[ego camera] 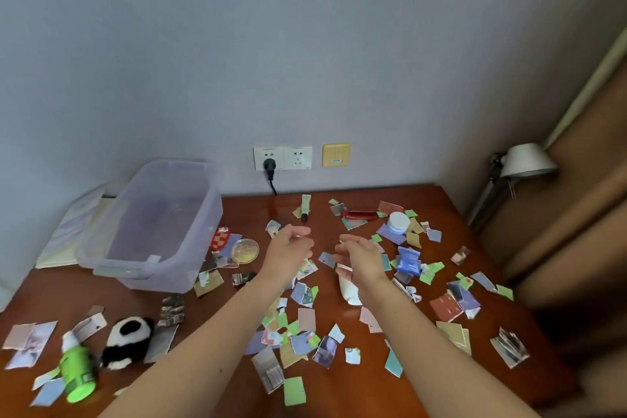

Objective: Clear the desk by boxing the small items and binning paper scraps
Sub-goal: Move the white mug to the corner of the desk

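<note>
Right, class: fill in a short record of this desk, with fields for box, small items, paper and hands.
box: clear plastic box, back left on the desk, looks empty
small items: panda toy, green bottle, white jar, all outside the box
paper: scraps scattered over the desk
hands: left hand and right hand above the middle, fingers curled; grip unclear

The box (152, 224) sits at the far left of the desk (339, 397), with a round case (244, 250) just to its right. Near the back edge, below the wall sockets (283, 158), lies a tube (305, 207). To its right is what may be a stapler (359, 214), then a jar (398, 222). A packet (409, 260) lies in front of the jar. At the near left lies a plush panda (129, 339), a bottle (78, 373) just left of it. Paper scraps (307, 319) are strewn across the desk, thickest in the middle and on the right. A lamp (526, 159) stands beyond the right edge.
</note>
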A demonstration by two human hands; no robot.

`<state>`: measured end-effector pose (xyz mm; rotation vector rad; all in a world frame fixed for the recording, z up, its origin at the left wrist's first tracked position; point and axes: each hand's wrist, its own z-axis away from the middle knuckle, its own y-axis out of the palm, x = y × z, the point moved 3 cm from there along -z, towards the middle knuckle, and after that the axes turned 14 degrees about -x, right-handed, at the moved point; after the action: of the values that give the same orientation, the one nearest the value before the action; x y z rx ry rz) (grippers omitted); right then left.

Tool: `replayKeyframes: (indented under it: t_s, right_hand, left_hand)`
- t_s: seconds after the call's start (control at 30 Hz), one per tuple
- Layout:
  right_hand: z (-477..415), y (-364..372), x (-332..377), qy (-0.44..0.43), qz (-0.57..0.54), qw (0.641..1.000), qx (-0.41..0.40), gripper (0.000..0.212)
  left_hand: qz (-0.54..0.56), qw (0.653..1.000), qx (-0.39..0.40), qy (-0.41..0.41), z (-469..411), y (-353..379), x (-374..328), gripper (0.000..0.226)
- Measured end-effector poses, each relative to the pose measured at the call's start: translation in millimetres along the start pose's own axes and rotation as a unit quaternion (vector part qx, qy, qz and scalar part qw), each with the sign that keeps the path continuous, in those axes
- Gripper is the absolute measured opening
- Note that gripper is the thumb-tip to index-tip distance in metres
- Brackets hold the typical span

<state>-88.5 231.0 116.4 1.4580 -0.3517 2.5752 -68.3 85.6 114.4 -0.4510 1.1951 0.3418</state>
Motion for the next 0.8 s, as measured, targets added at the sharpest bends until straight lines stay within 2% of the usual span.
replayKeyframes:
  t_s: [0.2, 0.43, 0.6, 0.8]
  right_hand:
    - [-13.0, -17.3, -17.0, 0.039, -0.008, 0.997, -0.065, 0.023]
    - [-25.7, -36.3, -34.0, 0.046, -0.016, 0.991, -0.127, 0.026]
    - [-37.0, -49.1, -48.7, 0.050, 0.007, 0.992, -0.113, 0.031]
    - [-71.9, -56.4, -55.1, 0.063, 0.085, 0.990, -0.099, 0.032]
  left_hand:
    - [-0.040, 0.997, 0.057, -0.022, -4.2, 20.0, 9.4, 0.024]
    - [-0.104, 0.988, 0.109, -0.046, -10.8, 46.8, 35.9, 0.022]
    - [-0.121, 0.982, 0.127, -0.073, -10.4, 59.5, 51.0, 0.020]
    - [-0.160, 0.970, 0.126, -0.129, -26.1, 85.9, 73.2, 0.035]
